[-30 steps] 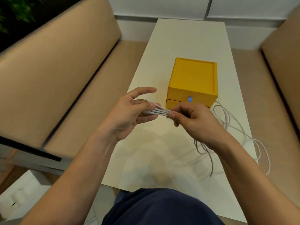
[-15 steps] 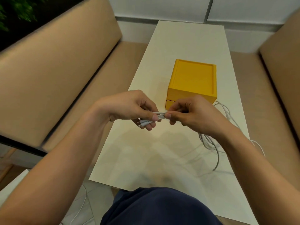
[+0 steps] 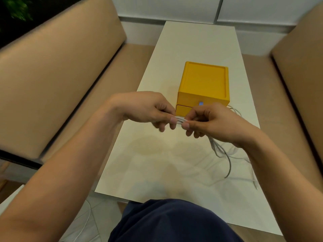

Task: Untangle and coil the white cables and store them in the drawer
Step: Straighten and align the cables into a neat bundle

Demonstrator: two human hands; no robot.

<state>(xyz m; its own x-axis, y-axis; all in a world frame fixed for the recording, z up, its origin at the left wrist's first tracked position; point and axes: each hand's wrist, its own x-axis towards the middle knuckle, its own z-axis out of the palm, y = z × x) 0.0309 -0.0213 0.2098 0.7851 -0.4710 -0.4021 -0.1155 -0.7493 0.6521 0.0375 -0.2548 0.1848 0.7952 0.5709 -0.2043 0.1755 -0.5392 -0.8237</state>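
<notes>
A long white table (image 3: 195, 49) runs away from the viewer between two tan cushioned benches. The left bench (image 3: 57, 81) lies along the table's left edge, its backrest cushion tilted outward; the right bench (image 3: 300, 70) lines the right edge. A white wall (image 3: 174, 7) closes the far end. Dark green foliage (image 3: 19, 9) shows at the upper left corner. Dark blue fabric (image 3: 173, 222) overlaps the table's near edge.

Cables (image 3: 220, 151) partly hidden behind right hand (image 3: 212, 124); drawer (image 3: 181, 110) front half-covered; fingertips (image 3: 161, 127) blurred.
</notes>
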